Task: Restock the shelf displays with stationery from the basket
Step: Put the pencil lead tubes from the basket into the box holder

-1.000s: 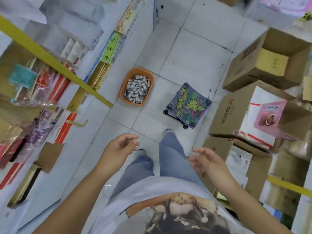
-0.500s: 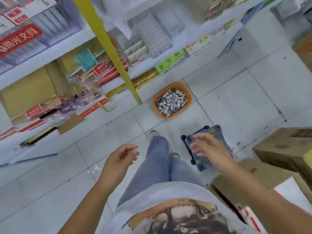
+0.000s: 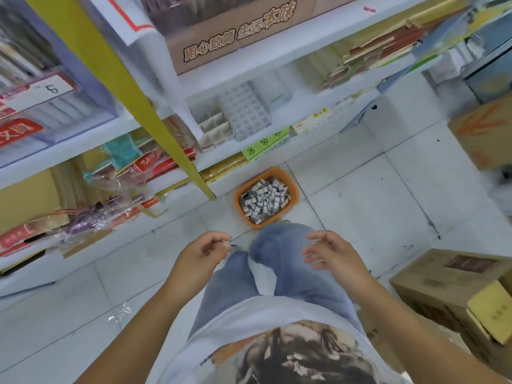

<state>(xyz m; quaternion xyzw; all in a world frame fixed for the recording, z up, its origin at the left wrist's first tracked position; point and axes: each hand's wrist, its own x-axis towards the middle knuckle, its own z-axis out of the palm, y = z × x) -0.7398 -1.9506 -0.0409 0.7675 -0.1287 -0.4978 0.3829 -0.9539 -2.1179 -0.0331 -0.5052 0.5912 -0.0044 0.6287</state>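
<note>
While nothing is being held, the fingers [image 3: 219, 239] of the left hand [image 3: 201, 254] are being kept loosely curled, and the fingers of the right hand [image 3: 336, 254] are being kept spread and half open. Both hands are empty and are being held out over the knees, apart from each other.

Just past the knees, the orange basket [image 3: 293, 195] is sitting on the floor, close to the foot of the shelf [image 3: 288, 112]. It is filled with many small packs [image 3: 264, 199], grey and white, lying every which way in a heap. The picture is too blurry for the print on them to be read.

The packs are likely light and stiff, like little boxes, so a few could probably be scooped up at once. They may slide on each other, so a gentle pinch at the sides is advised. The basket looks like smooth, hard plastic with a rounded rim, and the rim is likely the best place for it to be lifted.

On the shelf above, white divided trays [image 3: 243, 115] are being shown, some with empty slots. The floor [image 3: 360, 189] is made of shiny pale tiles. Brown cardboard boxes [image 3: 448, 286] are resting at the right.
</note>
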